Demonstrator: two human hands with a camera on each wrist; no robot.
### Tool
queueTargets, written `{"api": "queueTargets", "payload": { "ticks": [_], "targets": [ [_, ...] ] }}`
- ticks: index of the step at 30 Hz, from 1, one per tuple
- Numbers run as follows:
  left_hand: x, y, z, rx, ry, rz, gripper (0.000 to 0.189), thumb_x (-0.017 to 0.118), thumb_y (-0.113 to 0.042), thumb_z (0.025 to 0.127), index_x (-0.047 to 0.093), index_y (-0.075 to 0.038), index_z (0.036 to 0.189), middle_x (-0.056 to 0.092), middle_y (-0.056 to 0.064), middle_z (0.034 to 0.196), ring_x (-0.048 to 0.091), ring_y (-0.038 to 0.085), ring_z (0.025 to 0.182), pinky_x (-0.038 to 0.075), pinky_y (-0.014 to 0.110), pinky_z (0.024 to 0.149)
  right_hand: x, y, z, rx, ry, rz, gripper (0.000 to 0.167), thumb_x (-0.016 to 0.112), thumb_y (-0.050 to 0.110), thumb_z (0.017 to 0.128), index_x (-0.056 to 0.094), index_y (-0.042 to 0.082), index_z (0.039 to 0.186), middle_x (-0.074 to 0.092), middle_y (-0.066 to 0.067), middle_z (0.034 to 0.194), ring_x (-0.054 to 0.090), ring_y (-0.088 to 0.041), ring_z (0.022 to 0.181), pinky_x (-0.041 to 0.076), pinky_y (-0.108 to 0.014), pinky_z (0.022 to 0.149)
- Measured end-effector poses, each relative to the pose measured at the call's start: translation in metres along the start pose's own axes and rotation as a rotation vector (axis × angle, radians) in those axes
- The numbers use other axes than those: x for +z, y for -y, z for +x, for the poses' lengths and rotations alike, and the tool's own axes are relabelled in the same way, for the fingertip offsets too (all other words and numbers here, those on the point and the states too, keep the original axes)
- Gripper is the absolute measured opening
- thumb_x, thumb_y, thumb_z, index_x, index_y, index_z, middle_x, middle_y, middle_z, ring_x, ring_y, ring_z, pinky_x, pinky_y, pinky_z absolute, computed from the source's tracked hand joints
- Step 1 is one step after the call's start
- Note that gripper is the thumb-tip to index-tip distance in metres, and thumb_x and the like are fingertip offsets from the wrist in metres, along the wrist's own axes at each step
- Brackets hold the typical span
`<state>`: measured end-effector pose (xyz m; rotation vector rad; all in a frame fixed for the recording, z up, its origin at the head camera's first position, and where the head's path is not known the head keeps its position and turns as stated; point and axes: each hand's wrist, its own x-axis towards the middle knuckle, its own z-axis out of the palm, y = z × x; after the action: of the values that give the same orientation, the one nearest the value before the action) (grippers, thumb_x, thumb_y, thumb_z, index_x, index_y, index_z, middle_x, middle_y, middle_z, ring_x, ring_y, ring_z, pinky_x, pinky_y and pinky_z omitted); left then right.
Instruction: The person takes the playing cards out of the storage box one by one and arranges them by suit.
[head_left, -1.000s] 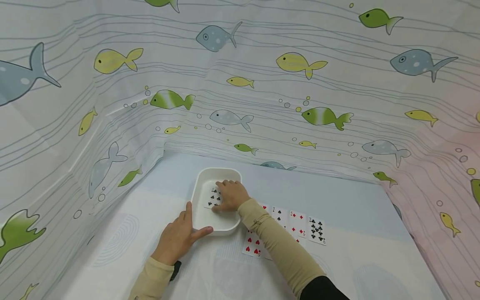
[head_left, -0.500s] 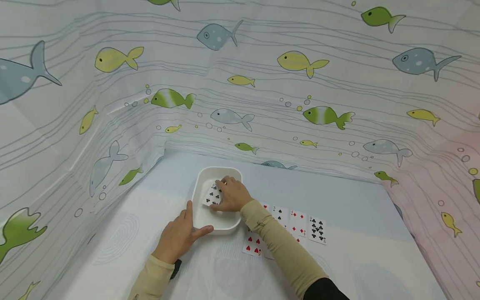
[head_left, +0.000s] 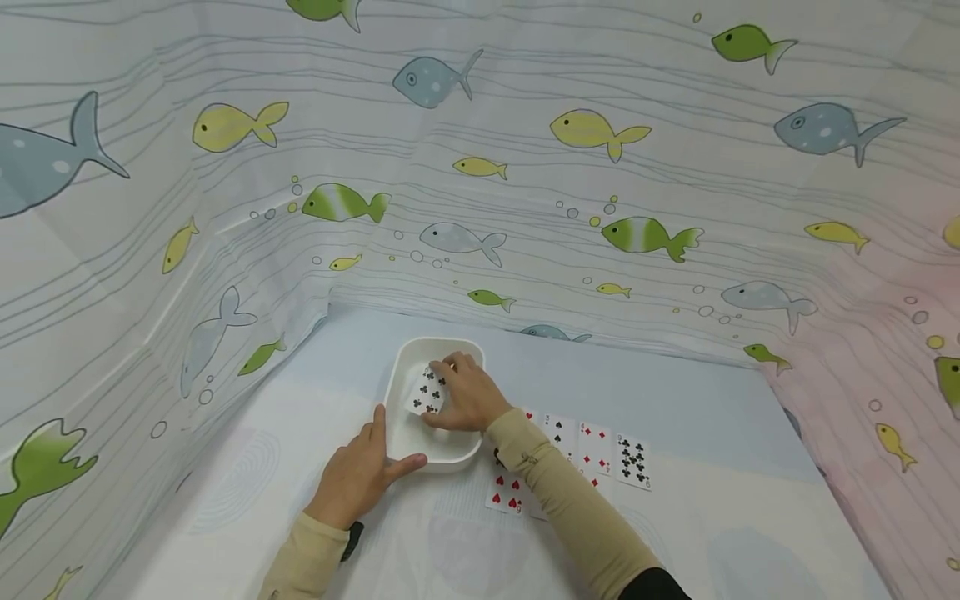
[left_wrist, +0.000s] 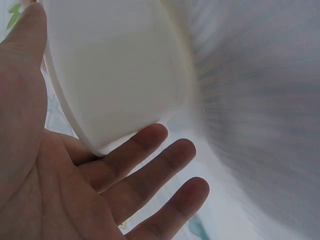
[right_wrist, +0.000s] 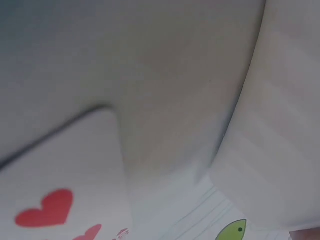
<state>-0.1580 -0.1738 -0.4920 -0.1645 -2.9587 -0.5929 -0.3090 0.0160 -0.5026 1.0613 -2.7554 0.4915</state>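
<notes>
A white rectangular tray (head_left: pixel 442 448) stands on the cloth-covered table in the head view. My right hand (head_left: pixel 474 400) reaches into it and grips a clubs playing card (head_left: pixel 424 395), thumb at the near edge and fingertips at the far edge. The card's right part is hidden by the hand. Along the tray's left side lies my left hand (head_left: pixel 352 479), its thumb stretched to the near rim. In the left wrist view, that hand's straight fingers (left_wrist: pixel 145 187) touch the tray's outer wall (left_wrist: pixel 120 85).
Right of the tray, face-up cards lie in rows, partly under my right sleeve: a hearts card (head_left: pixel 504 493), a spades card (head_left: pixel 557 432), a diamonds card (head_left: pixel 596 446) and a clubs card (head_left: pixel 634 462). Fish-printed cloth (head_left: pixel 525 208) surrounds the table.
The clubs card has turned slightly and tilted in my right hand, more of its face now showing. My left hand has stayed at the tray.
</notes>
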Motion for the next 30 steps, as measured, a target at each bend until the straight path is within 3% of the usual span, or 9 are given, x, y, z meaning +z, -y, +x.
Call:
{"api": "queueTargets", "payload": {
  "ticks": [30],
  "targets": [
    [0.003, 0.003, 0.000, 0.008, -0.023, 0.003, 0.114, 0.061, -0.071, 0.087, 0.027, 0.017, 0.151, 0.061, 0.033, 0.120, 0.068, 0.040, 0.086, 0.055, 0.050, 0.074, -0.048, -0.011, -0.052, -0.094, -0.127, 0.032, 0.088, 0.074, 0.062, 0.077, 0.050, 0.018, 0.149, 0.050, -0.004, 0.136, 0.052, -0.016, 0.113, 0.050, -0.035, 0.093]
  ]
}}
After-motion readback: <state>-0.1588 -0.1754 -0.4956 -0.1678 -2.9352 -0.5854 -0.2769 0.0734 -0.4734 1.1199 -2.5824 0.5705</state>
